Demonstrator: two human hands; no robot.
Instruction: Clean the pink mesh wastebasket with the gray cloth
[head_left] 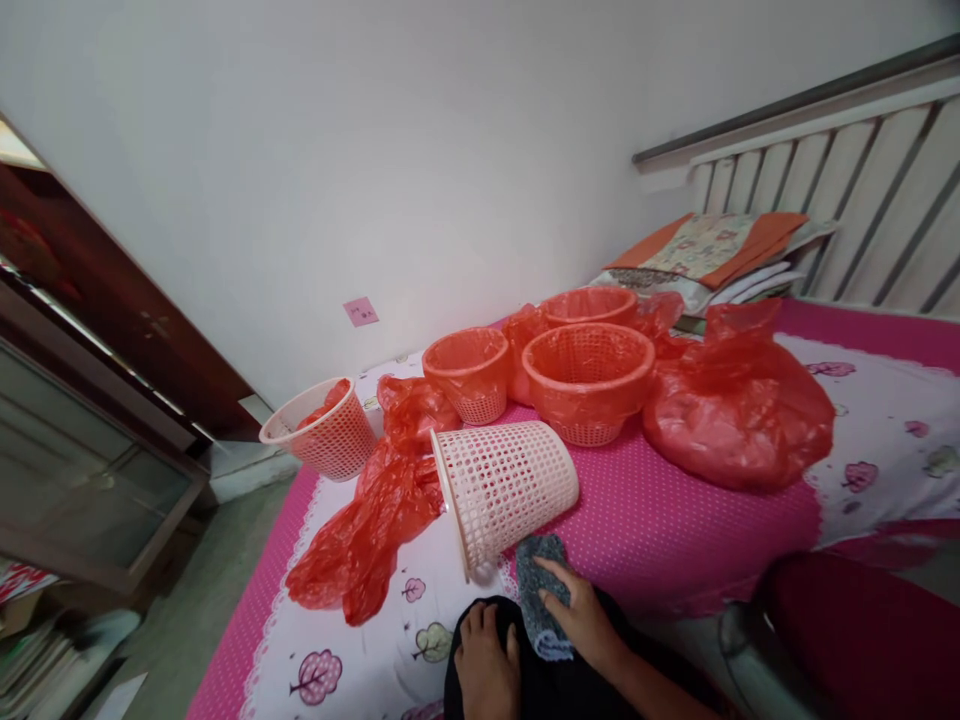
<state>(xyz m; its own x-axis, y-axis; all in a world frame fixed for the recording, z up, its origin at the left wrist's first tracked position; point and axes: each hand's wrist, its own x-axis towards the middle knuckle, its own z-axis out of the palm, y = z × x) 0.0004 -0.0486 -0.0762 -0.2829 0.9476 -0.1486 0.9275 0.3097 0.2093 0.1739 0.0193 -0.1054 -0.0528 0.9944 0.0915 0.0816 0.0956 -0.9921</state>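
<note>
My left hand lies on my dark-clothed knee, fingers stretched out, holding nothing. Beside it, my right hand grips a grey cloth with a pale edge, its fingers over the upper side. The cloth hangs across my leg and reaches up to the bed's edge. Just beyond it a white perforated plastic basket lies on its side, its open end facing left. A crumpled red plastic bag spreads out left of this basket.
Another white basket with red plastic inside tilts at the left. Behind are red-bag-lined baskets and a bulging red bag. They stand on a pink-and-white bedspread. Folded bedding sits near the radiator; a dark red chair is at right.
</note>
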